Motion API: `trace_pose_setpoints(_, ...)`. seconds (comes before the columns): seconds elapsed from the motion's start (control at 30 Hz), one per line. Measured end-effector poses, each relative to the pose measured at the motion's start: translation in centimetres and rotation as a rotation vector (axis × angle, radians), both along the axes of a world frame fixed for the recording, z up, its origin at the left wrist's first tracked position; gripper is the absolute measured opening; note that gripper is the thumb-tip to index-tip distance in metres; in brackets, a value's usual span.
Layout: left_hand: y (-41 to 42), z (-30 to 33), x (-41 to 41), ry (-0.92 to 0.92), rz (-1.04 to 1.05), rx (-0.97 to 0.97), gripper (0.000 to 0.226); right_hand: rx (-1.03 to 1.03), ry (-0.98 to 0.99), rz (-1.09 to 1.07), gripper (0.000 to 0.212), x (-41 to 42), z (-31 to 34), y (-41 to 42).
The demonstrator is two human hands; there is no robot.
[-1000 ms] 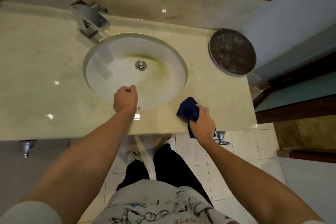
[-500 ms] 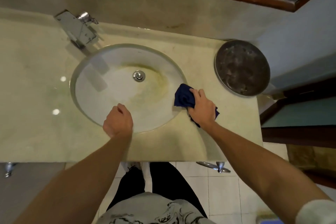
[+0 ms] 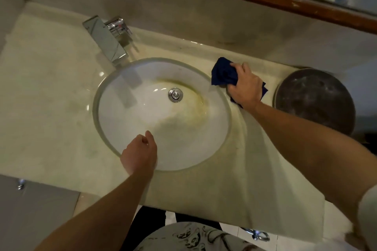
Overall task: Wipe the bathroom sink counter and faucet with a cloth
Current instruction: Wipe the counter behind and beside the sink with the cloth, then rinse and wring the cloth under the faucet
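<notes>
No readable txt anywhere; shirt [image 3: 195, 236] print too blurry to read.

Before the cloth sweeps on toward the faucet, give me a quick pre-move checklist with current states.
1. Blue cloth gripped by right hand: ok.
2. Cloth flat on the counter: ok, pressed down beside the basin.
3. Path behind the basin to the faucet free of objects: ok.
4. Round metal tray clear of the stroke: ok, it sits right of the hand.
5. Left hand out of the way: ok, over the basin's near rim.
6. Cloth dampness: cannot tell.
</notes>
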State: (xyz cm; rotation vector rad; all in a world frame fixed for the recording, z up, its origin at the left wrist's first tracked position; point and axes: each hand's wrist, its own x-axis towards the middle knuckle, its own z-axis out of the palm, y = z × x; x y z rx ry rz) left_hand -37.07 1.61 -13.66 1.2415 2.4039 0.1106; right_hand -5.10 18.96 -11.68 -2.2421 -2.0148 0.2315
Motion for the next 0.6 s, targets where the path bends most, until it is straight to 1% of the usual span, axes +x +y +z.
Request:
trace_pose_setpoints(0.1, 0.1, 0.4, 0.1, -0.008, 0.005, 0.029, 0.053, 0.007, 0.02, 0.005, 0.058, 0.0, 0.1, 1.8)
trace_pose_setpoints(0.17, -0.2, 0.4, 0.0, -0.031, 0.003, 0.061, 0.053, 0.024, 0.076, -0.01, 0.056, 0.0, 0.3, 1.9)
trace_pose_setpoints(0.27, -0.1, 0.6, -0.1, -0.058, 0.012, 0.071, 0.054, 0.031, 0.271, -0.073, 0.049, -0.3, 1.1, 1.3)
trace_pose_setpoints(0.37, 0.2, 1.5, 0.0, -0.102, 0.054, 0.05, 0.053, -0.004, 0.47, -0.142, 0.033, -1.6, 2.3, -0.5)
trace_pose_setpoints(0.4, 0.5, 1.4, 0.1, -0.168, 0.084, 0.051, 0.053, -0.025, 0.522, -0.156, 0.026, -2.4, 2.4, -1.5)
trace_pose_setpoints(0.43, 1.1, 1.4, 0.2, -0.283, 0.135, 0.055, 0.054, -0.038, 0.571, -0.159, 0.019, -3.4, 2.7, -2.5)
trace_pose_setpoints(0.47, 2.2, 1.4, 0.4, -0.447, 0.202, 0.042, 0.056, -0.047, 0.619, -0.165, 0.016, -4.6, 2.8, -3.6)
trace_pose_setpoints(0.5, 3.4, 1.8, 0.5, -0.64, 0.277, 0.017, 0.058, -0.043, 0.671, -0.157, 0.021, -6.1, 3.4, -4.6)
trace_pose_setpoints(0.57, 6.1, 3.5, 0.8, -1.034, 0.416, -0.08, 0.067, -0.022, 0.758, -0.134, 0.038, -9.1, 4.2, -6.3)
trace_pose_setpoints(0.6, 7.4, 4.7, 1.0, -1.214, 0.432, -0.126, 0.074, -0.011, 0.776, -0.109, 0.04, -10.7, 4.7, -7.1)
